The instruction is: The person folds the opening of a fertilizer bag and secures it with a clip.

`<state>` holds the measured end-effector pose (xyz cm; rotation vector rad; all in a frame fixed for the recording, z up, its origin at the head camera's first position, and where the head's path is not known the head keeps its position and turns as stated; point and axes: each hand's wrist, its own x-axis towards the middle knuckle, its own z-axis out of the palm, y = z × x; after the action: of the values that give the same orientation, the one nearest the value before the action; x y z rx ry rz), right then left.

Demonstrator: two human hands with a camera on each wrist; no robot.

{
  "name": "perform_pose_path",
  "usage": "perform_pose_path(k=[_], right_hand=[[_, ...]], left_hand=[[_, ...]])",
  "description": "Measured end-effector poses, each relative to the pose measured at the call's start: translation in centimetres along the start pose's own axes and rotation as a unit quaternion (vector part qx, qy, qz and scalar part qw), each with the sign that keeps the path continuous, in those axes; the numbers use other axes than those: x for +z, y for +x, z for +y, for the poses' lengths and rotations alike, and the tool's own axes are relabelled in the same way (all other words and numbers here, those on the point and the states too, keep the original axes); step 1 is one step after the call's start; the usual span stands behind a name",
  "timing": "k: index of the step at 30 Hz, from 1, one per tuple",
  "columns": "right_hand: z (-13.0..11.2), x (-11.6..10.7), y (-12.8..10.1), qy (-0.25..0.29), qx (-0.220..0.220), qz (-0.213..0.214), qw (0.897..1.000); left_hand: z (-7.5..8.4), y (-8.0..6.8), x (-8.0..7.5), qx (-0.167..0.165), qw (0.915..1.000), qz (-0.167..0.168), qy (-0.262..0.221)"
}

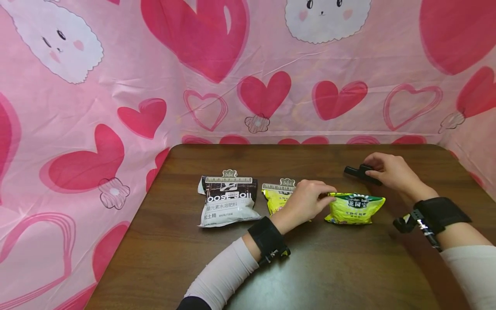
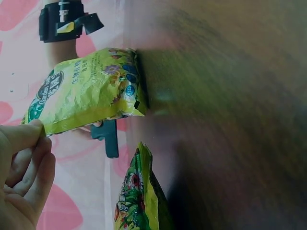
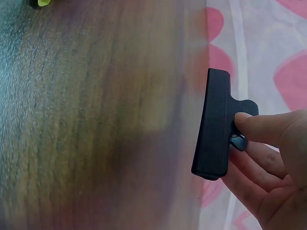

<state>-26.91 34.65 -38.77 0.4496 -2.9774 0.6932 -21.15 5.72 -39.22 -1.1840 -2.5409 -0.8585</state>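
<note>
Left hand pinches the top edge of the yellow bag, holding its mouth flat on the table. Right hand, just beyond the bag, grips the black clip by its handles, likely to open it.

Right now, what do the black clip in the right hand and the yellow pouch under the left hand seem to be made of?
The black clip looks like matte moulded plastic: an even dull surface with rounded edges, pinched in the right hand. The yellow pouch looks like thin glossy printed plastic film: it crinkles and catches the light where the left hand pinches its top edge. The table shows dark wood grain, possibly laminate.
</note>
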Motion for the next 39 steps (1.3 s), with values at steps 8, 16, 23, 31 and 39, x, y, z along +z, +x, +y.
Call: perform_pose_path(k=[8,16,23,31,39], right_hand=[[-1.4,-1.6,-0.9,-0.03,-0.03,-0.005,0.999],[-3.7,-3.4,-2.3,-0.053,-0.067,0.032,0.996],[-5.6,-4.6,-3.4,-0.059,-0.098,0.069,0.991],[-7.2,-5.8,-4.4,-0.064,-0.103,0.076,0.99],[-8.2,-6.7,-5.3,-0.051,-0.124,0.096,0.986]], left_hand=[[0.1,0.0,-0.1,-0.001,1.0,0.001,0.0],[0.0,0.0,0.1,0.004,1.0,0.003,0.002],[0.1,0.1,0.2,0.013,0.9998,0.011,0.014],[0.1,0.1,0.1,0.008,0.9999,0.01,0.01],[0.1,0.2,0.0,0.006,0.9999,0.009,0.006]])
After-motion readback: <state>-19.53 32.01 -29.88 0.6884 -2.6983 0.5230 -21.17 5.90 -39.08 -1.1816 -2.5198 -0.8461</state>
